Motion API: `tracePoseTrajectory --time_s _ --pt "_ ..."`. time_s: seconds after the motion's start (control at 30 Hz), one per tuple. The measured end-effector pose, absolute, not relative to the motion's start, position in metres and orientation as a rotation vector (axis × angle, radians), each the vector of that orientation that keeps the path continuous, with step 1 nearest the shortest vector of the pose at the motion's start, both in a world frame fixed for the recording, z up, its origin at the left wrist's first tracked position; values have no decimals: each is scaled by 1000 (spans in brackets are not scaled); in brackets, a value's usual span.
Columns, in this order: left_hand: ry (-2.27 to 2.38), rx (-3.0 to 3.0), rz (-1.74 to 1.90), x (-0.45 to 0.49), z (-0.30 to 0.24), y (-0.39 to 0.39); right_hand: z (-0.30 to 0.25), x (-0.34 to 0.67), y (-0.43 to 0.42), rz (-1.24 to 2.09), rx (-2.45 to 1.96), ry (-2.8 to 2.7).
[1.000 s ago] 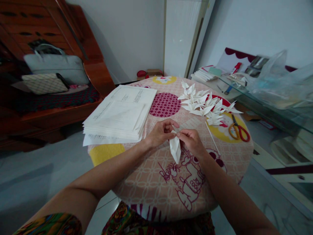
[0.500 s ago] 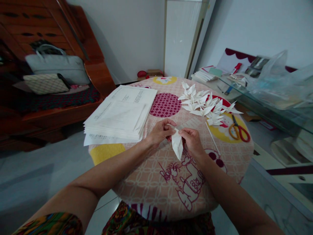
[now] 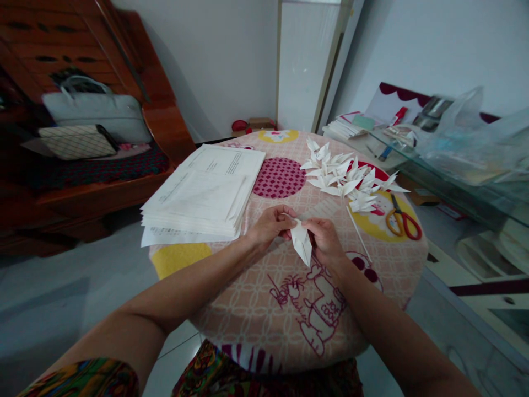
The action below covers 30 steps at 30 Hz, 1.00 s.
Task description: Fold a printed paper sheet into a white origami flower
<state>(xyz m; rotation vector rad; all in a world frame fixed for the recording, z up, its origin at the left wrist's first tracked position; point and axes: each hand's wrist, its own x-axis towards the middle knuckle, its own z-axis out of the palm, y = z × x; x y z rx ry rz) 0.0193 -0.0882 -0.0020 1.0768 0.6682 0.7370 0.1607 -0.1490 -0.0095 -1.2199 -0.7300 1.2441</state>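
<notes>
A piece of folded white paper [image 3: 301, 245], long and pointed at its lower end, is held between both hands above the table. My left hand [image 3: 271, 224] pinches its upper left edge between thumb and fingers. On the upper right, my right hand [image 3: 325, 238] grips it the same way, with the thumb on top. Beyond my hands, to the right, lies a cluster of white folded paper cranes [image 3: 339, 173]. A thin white stick [image 3: 359, 231] rests on the cloth beside my right hand.
A tall stack of printed paper sheets [image 3: 202, 193] stands on the table's left side. Scissors [image 3: 404, 220] with orange and red handles lie near the right edge. A glass shelf [image 3: 467, 190] holding plastic bags adjoins on the right. The round table wears a patterned cloth [image 3: 256, 309].
The folded paper's lower tip has swung slightly to the right and up. Both hands keep their hold in nearly the same place.
</notes>
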Motion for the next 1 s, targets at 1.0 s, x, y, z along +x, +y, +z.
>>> tracePoseTrajectory --time_s 1.0 --pt "562 1072 557 15 -1 -81 8 174 -151 1476 -1332 -680"
